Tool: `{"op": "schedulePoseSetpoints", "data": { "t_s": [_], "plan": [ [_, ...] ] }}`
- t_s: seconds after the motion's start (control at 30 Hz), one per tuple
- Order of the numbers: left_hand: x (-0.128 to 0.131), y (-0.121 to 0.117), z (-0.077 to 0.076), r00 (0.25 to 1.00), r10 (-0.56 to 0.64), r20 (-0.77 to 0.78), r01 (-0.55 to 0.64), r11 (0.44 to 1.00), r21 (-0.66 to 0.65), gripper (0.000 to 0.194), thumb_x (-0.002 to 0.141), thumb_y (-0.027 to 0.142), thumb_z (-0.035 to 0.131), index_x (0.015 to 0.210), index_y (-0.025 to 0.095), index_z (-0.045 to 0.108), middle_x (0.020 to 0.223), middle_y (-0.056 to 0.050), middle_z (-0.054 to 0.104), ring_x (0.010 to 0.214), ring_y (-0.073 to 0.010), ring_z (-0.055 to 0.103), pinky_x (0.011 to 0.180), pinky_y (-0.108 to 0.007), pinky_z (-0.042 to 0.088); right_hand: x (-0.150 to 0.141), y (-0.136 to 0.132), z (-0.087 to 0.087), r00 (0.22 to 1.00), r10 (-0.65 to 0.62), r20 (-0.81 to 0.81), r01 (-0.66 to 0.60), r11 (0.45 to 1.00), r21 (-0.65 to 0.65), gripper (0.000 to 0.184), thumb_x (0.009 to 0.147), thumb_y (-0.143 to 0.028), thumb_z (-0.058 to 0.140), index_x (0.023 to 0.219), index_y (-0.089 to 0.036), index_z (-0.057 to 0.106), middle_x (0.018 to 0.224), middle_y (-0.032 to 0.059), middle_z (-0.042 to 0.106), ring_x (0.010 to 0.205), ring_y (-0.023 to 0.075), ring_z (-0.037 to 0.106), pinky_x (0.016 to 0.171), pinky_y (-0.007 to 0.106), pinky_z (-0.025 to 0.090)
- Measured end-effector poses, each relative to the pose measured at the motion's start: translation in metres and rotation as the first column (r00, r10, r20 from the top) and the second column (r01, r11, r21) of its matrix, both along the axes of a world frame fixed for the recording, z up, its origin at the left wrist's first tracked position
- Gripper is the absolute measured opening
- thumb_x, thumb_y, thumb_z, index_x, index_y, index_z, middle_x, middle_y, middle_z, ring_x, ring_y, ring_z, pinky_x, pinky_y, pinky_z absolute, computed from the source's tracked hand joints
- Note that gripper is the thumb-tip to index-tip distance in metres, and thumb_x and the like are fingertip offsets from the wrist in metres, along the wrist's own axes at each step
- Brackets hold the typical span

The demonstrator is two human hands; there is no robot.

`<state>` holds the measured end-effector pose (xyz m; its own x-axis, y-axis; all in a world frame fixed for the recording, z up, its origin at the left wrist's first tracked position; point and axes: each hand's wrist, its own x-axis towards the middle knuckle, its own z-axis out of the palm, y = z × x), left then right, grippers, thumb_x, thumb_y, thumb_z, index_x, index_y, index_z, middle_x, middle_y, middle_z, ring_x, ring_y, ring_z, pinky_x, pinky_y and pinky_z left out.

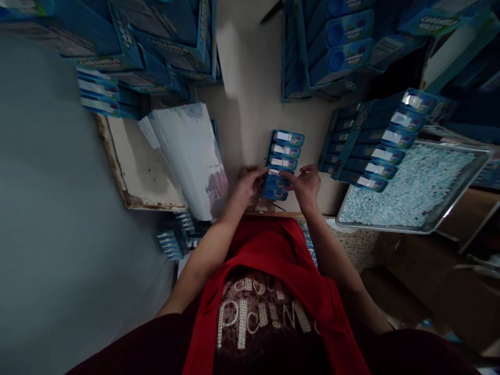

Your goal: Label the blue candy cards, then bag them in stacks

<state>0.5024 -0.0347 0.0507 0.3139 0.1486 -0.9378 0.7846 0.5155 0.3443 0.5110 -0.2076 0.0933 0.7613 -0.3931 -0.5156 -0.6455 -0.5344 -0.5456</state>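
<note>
In the middle of the frame, the left hand (247, 185) and right hand (307, 186) are at a white label (274, 172) on the row of boxes (289, 163); I cannot tell if they pinch it. A slip could crease the label, and a hard pull could tip boxes off the table (250, 122) toward the bottom.

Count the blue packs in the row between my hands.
6: three blue packs farthest from the red apron, one between the fingertips, two nearest the apron. More may be hidden underneath.
</note>
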Motion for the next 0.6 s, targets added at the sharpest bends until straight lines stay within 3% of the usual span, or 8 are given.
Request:
{"op": "schedulePoseSetpoints", "data": {
  "t_s": [0.1,0.2,0.27,0.33,0.43,0.53,0.6],
  "plan": [
    [-0.009,0.002,0.014,0.992,-0.105,0.065,0.083,0.957,0.277,0.033,0.08,0.022,0.085,0.105,0.022,0.064,0.083,0.003,0.068,0.07,-0.0125,0.064,0.063,-0.023,0.049,-0.003,-0.001,0.017,0.998,-0.055,0.023,0.049,0.976,0.214,0.056,0.073,-0.068,0.088,0.09,-0.028,0.054,0.069,-0.0057,0.058,0.062,0.0178,0.06,0.054,0.03,0.049],
    [-0.026,0.009,0.045,0.901,-0.323,0.29,0.17,0.877,0.449,0.022,0.092,0.038,0.079,0.102,0.022,0.068,0.098,-0.002,0.074,0.09,-0.0157,0.07,0.08,-0.025,0.053,-0.006,0.007,0.038,0.991,-0.125,0.035,0.101,0.911,0.4,0.055,0.079,-0.072,0.082,0.09,-0.028,0.051,0.07,-0.0066,0.056,0.06,0.0141,0.056,0.051,0.027,0.05],
    [-0.037,0.012,0.066,0.853,-0.353,0.384,0.209,0.906,0.367,0.032,0.089,0.047,0.082,0.105,0.021,0.073,0.099,-0.004,0.075,0.092,-0.0174,0.07,0.08,-0.026,0.054,-0.006,0.016,0.049,0.985,-0.167,0.04,0.129,0.872,0.473,0.056,0.08,-0.074,0.08,0.09,-0.028,0.049,0.07,-0.0063,0.057,0.059,0.0136,0.055,0.05,0.026,0.05],
    [-0.044,0.01,0.078,0.864,-0.287,0.414,0.258,0.958,0.127,0.053,0.075,0.051,0.093,0.114,0.02,0.074,0.101,-0.006,0.077,0.086,-0.0182,0.071,0.072,-0.027,0.053,-0.005,0.024,0.057,0.981,-0.186,0.054,0.133,0.85,0.509,0.056,0.079,-0.074,0.081,0.088,-0.028,0.049,0.07,-0.0057,0.059,0.058,0.0133,0.055,0.048,0.026,0.048],
    [-0.05,0.004,0.081,0.908,-0.213,0.362,0.28,0.95,-0.142,0.064,0.058,0.053,0.103,0.104,0.018,0.076,0.092,-0.005,0.077,0.071,-0.0152,0.067,0.062,-0.026,0.05,-0.007,0.03,0.062,0.977,-0.192,0.087,0.116,0.833,0.541,0.052,0.08,-0.069,0.083,0.086,-0.028,0.052,0.065,-0.0069,0.057,0.053,0.0116,0.052,0.047,0.025,0.043],
    [-0.054,0.004,0.071,0.923,-0.203,0.328,0.256,0.958,-0.128,0.053,0.059,0.058,0.101,0.078,0.017,0.073,0.068,-0.001,0.068,0.056,-0.01,0.056,0.056,-0.025,0.046,-0.016,0.023,0.061,0.985,-0.16,0.069,0.093,0.815,0.571,0.051,0.073,-0.059,0.091,0.092,-0.027,0.056,0.062,-0.0092,0.058,0.053,0.0115,0.054,0.051,0.025,0.044],
    [-0.056,0.01,0.062,0.922,-0.234,0.309,0.265,0.962,-0.062,0.051,0.059,0.058,0.101,0.072,0.018,0.072,0.064,0.0,0.066,0.052,-0.0099,0.054,0.053,-0.026,0.043,-0.024,0.016,0.057,0.99,-0.135,0.029,0.094,0.812,0.576,0.057,0.063,-0.053,0.097,0.096,-0.027,0.058,0.062,-0.0094,0.062,0.056,0.013,0.06,0.057,0.027,0.049]
  ]
}}
